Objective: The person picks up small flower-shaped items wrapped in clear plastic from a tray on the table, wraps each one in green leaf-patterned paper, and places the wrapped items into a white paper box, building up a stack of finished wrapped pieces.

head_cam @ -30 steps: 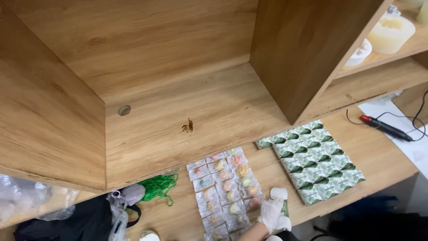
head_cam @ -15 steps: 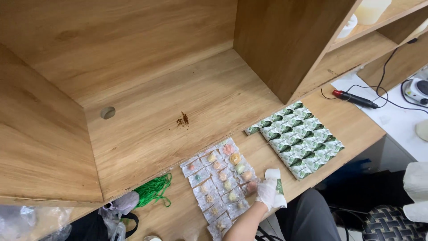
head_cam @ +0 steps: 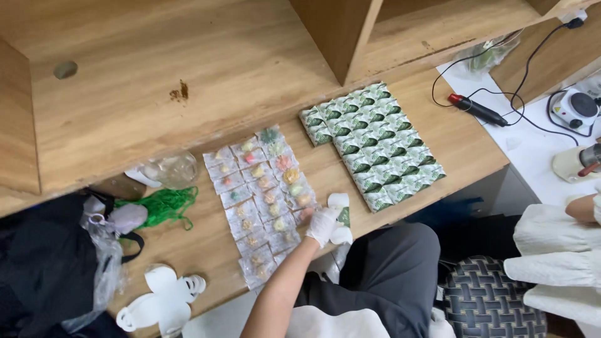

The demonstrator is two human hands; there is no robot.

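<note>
Far left, a black bag runs off frame. Green cord lies on the wooden desk. Clear sachets tile the front edge. One white-gloved hand presses their right side, holding a white-and-green packet; which hand, hard to say. Green packets sit further right.

Bare wooden desk strip open between clear-wrapped sweet packets and green-white sachet block, wooden shelf divider overhanging behind.
</note>
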